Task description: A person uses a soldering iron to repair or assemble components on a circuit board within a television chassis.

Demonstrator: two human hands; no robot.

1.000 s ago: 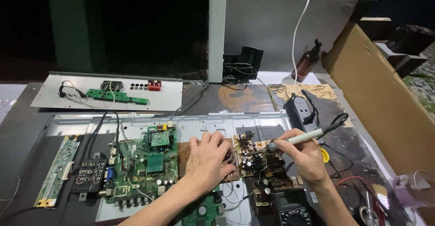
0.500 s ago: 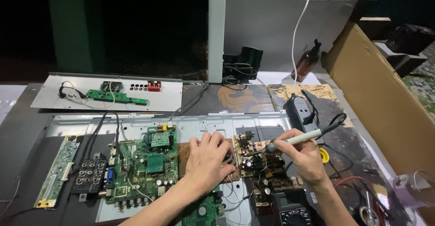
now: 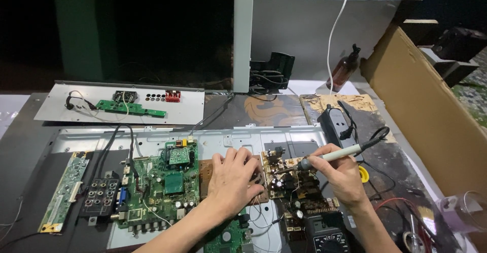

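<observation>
My left hand (image 3: 232, 179) lies palm down on a brown circuit board (image 3: 205, 174), fingers spread toward the board's right end. My right hand (image 3: 339, 174) grips a soldering iron (image 3: 332, 155) with a pale handle and black cord. Its tip points left onto a tan power board (image 3: 289, 179) crowded with components. A green main board (image 3: 162, 184) sits just left of my left hand.
A metal panel chassis (image 3: 152, 141) lies under the boards. A narrow green strip board (image 3: 63, 192) is at far left. A black multimeter (image 3: 329, 238), a black power strip (image 3: 337, 126), a brown bottle (image 3: 345, 70), a cardboard sheet (image 3: 431, 106) and a clear cup (image 3: 464, 212) stand around.
</observation>
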